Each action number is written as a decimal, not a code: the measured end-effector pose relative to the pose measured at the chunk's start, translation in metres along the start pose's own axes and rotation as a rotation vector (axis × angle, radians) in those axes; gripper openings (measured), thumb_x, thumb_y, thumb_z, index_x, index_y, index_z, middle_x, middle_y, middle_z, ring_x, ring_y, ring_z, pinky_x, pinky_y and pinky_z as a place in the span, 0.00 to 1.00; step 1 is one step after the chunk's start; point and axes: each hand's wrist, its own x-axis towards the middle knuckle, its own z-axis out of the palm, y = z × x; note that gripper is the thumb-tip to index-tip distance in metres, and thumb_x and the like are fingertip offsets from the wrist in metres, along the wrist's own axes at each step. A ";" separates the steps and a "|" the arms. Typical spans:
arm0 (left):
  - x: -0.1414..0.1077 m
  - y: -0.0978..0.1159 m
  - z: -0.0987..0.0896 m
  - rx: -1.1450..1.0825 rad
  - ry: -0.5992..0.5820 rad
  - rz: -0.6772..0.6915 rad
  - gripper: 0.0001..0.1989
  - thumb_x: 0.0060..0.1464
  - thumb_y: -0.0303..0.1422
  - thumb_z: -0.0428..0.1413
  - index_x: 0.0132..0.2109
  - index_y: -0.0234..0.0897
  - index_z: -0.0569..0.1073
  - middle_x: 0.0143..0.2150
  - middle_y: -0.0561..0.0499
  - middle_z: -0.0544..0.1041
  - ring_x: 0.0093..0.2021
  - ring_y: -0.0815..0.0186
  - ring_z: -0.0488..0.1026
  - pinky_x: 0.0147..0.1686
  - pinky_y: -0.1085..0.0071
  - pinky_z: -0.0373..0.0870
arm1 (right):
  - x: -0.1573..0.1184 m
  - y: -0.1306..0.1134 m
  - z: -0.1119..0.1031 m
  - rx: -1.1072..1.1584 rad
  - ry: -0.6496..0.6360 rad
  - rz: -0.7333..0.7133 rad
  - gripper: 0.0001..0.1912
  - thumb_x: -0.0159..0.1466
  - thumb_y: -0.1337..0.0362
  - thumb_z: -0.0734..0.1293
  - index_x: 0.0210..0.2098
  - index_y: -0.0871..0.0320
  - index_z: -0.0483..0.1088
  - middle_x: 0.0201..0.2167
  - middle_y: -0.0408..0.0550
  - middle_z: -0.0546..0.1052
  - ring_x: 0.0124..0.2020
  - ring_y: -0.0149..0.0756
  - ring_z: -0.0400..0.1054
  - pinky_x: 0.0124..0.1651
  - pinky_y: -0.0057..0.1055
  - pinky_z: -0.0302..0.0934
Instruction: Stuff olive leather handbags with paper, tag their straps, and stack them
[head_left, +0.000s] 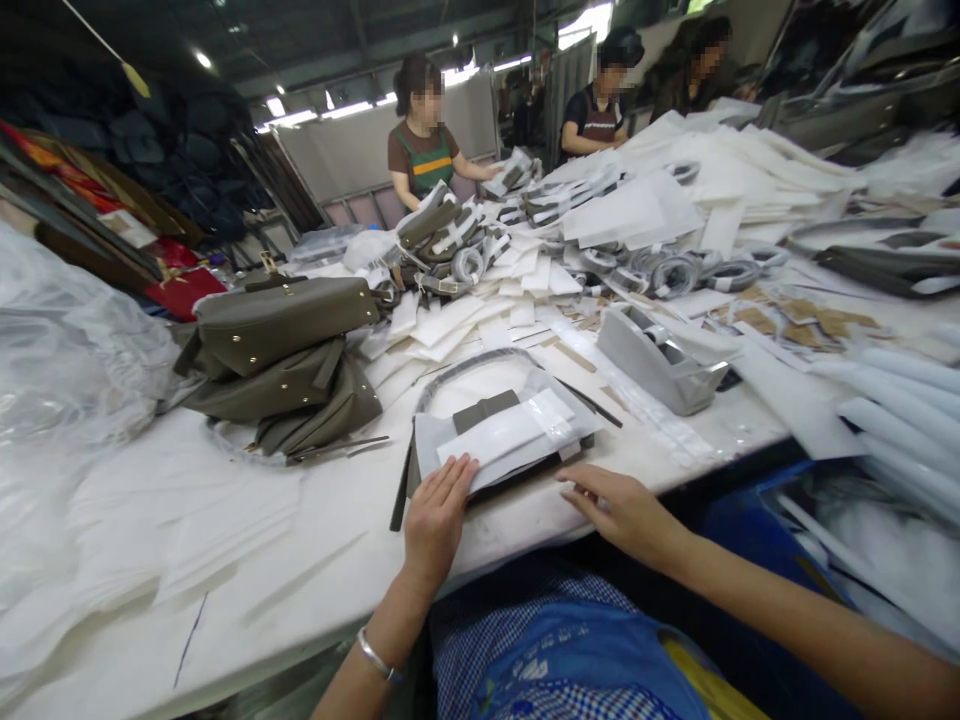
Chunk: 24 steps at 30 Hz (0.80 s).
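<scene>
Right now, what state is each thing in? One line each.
Left hand: fingers extended, resting on the white sheet
Right hand: fingers bent, near the bag's edge, grip unclear
White sheet: lying on top of the bag
Bag: lying down, partly covered
Bag handle: arched, pointing away from the person
Dark green bags: stacked in a heap
Clear plastic: crumpled
Bracelet: worn on the left wrist
Ceiling light: lit

White-topped table (300, 605) | left: paper sheets (187, 515), heaped olive bags (292, 325) | front middle: partly covered bag (499, 430), lying flat | right of it: grey tape dispenser (652, 365)
</scene>
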 end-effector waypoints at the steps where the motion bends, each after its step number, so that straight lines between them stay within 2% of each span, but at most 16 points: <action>1: -0.002 0.000 0.001 -0.012 0.013 -0.006 0.25 0.65 0.24 0.50 0.66 0.41 0.63 0.60 0.47 0.74 0.60 0.60 0.72 0.56 0.60 0.72 | -0.001 -0.003 0.006 0.118 -0.046 0.125 0.13 0.67 0.59 0.63 0.49 0.54 0.73 0.43 0.51 0.81 0.41 0.43 0.76 0.47 0.40 0.71; 4: -0.004 -0.002 0.003 -0.049 0.014 -0.021 0.26 0.65 0.24 0.50 0.67 0.42 0.62 0.61 0.47 0.74 0.61 0.60 0.71 0.56 0.60 0.72 | 0.005 -0.009 0.017 0.462 -0.130 0.379 0.12 0.63 0.55 0.67 0.43 0.55 0.71 0.36 0.48 0.80 0.37 0.41 0.76 0.42 0.37 0.70; 8: -0.005 0.000 0.002 -0.062 -0.005 -0.050 0.26 0.64 0.28 0.53 0.67 0.43 0.62 0.62 0.45 0.73 0.61 0.57 0.71 0.57 0.59 0.71 | 0.014 -0.025 0.027 0.763 -0.049 0.469 0.15 0.57 0.52 0.72 0.37 0.54 0.69 0.34 0.44 0.77 0.40 0.40 0.74 0.47 0.37 0.68; 11: -0.008 0.002 0.003 -0.019 0.015 -0.081 0.32 0.61 0.36 0.57 0.69 0.40 0.58 0.63 0.41 0.71 0.62 0.52 0.70 0.58 0.56 0.69 | 0.017 -0.045 0.036 0.837 0.059 0.443 0.15 0.56 0.52 0.73 0.34 0.52 0.68 0.31 0.42 0.75 0.38 0.39 0.73 0.47 0.37 0.68; 12: -0.010 0.001 0.004 0.001 0.030 -0.100 0.34 0.61 0.36 0.58 0.70 0.40 0.56 0.63 0.40 0.71 0.61 0.51 0.70 0.58 0.56 0.68 | 0.018 -0.051 0.038 0.848 0.090 0.401 0.15 0.56 0.52 0.73 0.34 0.52 0.68 0.33 0.43 0.76 0.39 0.39 0.73 0.47 0.37 0.69; 14: -0.014 -0.002 0.007 0.036 0.063 -0.147 0.36 0.61 0.34 0.57 0.72 0.40 0.52 0.63 0.40 0.70 0.61 0.51 0.70 0.57 0.55 0.68 | 0.021 -0.056 0.037 0.833 0.113 0.272 0.12 0.58 0.53 0.72 0.35 0.53 0.70 0.43 0.47 0.77 0.43 0.39 0.74 0.50 0.37 0.69; 16: -0.017 -0.006 0.011 0.054 0.087 -0.184 0.37 0.62 0.32 0.56 0.72 0.40 0.49 0.64 0.40 0.70 0.61 0.51 0.70 0.56 0.56 0.69 | 0.025 -0.050 0.025 0.696 0.080 0.103 0.10 0.61 0.55 0.70 0.39 0.53 0.73 0.52 0.49 0.75 0.50 0.41 0.74 0.55 0.38 0.68; 19: -0.017 -0.009 0.015 0.058 0.100 -0.198 0.37 0.63 0.29 0.55 0.73 0.42 0.47 0.64 0.42 0.70 0.62 0.53 0.69 0.56 0.57 0.69 | 0.031 -0.012 -0.009 0.219 0.112 -0.092 0.12 0.67 0.60 0.65 0.47 0.53 0.74 0.52 0.51 0.77 0.56 0.42 0.71 0.62 0.43 0.63; 21: -0.016 -0.007 0.016 0.060 0.111 -0.202 0.37 0.63 0.28 0.55 0.73 0.44 0.48 0.64 0.44 0.70 0.61 0.54 0.70 0.57 0.58 0.69 | 0.032 0.025 -0.037 -0.157 0.228 -0.082 0.15 0.69 0.63 0.61 0.50 0.56 0.74 0.54 0.55 0.77 0.59 0.45 0.68 0.65 0.47 0.60; 24: -0.013 -0.005 0.014 0.072 0.140 -0.224 0.37 0.62 0.27 0.56 0.73 0.45 0.48 0.64 0.45 0.71 0.60 0.55 0.71 0.56 0.60 0.70 | 0.031 0.075 -0.069 -0.634 0.293 0.024 0.18 0.68 0.66 0.61 0.54 0.64 0.72 0.57 0.62 0.73 0.65 0.56 0.59 0.65 0.55 0.55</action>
